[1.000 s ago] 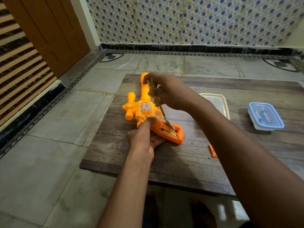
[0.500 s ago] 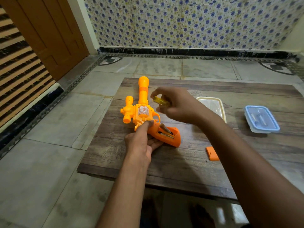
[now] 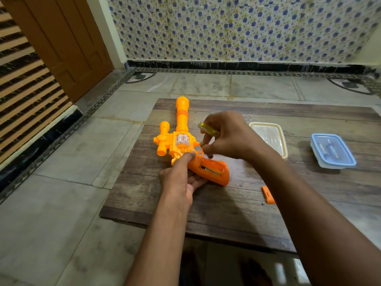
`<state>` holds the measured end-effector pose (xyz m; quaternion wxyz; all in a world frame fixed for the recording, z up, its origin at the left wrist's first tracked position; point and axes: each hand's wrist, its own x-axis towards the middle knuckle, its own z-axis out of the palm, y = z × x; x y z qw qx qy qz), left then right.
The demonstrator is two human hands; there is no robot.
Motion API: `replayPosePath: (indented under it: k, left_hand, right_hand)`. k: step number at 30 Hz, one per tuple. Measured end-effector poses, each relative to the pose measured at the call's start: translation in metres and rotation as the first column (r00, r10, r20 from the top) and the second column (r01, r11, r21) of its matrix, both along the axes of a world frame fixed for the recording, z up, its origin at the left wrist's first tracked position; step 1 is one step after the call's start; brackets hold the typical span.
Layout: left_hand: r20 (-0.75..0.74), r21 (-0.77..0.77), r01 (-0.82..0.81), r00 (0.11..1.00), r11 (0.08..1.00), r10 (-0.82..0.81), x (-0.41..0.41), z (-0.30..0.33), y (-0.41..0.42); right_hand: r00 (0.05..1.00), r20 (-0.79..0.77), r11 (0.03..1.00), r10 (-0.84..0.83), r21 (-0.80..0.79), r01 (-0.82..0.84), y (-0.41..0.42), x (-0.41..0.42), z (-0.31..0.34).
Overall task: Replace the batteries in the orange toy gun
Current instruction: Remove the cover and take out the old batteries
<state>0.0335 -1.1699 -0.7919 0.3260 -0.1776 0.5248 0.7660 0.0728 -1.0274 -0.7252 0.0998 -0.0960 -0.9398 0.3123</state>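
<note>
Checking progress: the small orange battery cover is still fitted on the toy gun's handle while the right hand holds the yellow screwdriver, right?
Not quite. The head view shows the small orange battery cover lying loose on the wooden table, off the orange toy gun. The right hand does hold the yellow screwdriver.

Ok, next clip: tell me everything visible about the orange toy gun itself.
The orange toy gun looks like glossy moulded plastic and lies flat on the wooden table, barrel pointing away from the person. It has a clear revolver-style drum at its centre and knobbed fittings on its left side. The battery bay in its handle is open, with one battery showing inside. The left hand holds the handle, forefinger by the trigger. The right hand hovers above.
</note>
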Motion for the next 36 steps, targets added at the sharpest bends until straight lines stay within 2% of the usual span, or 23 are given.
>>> replayPosePath:
  k: [3,6,9,11,17,20,25,28,32,36]
  left_hand:
    - [0.002,0.014,0.011,1.000,1.000,-0.011,0.000,-0.001,-0.001]
    - [0.010,0.032,0.020,1.000,0.999,-0.020,0.000,-0.002,-0.002]
    - [0.022,0.035,0.009,1.000,0.999,-0.010,-0.001,-0.003,-0.003]
    - [0.026,0.029,0.009,1.000,1.000,-0.010,-0.003,-0.004,-0.003]
    - [0.029,0.023,0.005,1.000,1.000,-0.006,-0.005,-0.007,-0.002]
    - [0.034,0.023,0.008,0.999,1.000,-0.008,-0.005,-0.006,-0.004]
    - [0.036,0.028,0.013,0.999,1.000,-0.014,-0.003,-0.002,-0.003]
    - [0.029,0.023,0.013,0.999,1.000,-0.014,-0.002,0.000,-0.003]
    - [0.019,0.013,0.004,1.000,1.000,-0.005,-0.002,0.000,-0.002]
    - [0.006,0.016,0.005,1.000,1.000,-0.005,-0.001,0.000,-0.003]
  right_hand:
    - [0.989,-0.032,0.988,-0.147,-0.044,0.146,0.007,-0.015,0.000]
    - [0.964,0.066,0.962,-0.259,0.107,0.251,0.018,-0.036,-0.003]
    - [0.962,0.175,0.941,-0.208,0.303,0.148,0.023,-0.054,-0.005]
    - [0.960,0.228,0.927,-0.162,0.369,0.068,0.027,-0.062,-0.011]
    - [0.951,0.293,0.914,-0.100,0.405,-0.029,0.036,-0.075,-0.033]
    - [0.957,0.266,0.933,-0.117,0.359,0.015,0.036,-0.071,-0.028]
    - [0.991,0.049,0.972,-0.128,0.203,0.115,0.019,-0.035,0.000]
    - [0.988,-0.087,0.990,-0.124,0.050,0.129,0.004,-0.001,0.003]
    - [0.943,-0.264,0.972,-0.205,-0.169,0.164,-0.010,0.039,-0.006]
    - [0.888,-0.347,0.932,-0.300,-0.307,0.194,-0.015,0.063,-0.016]
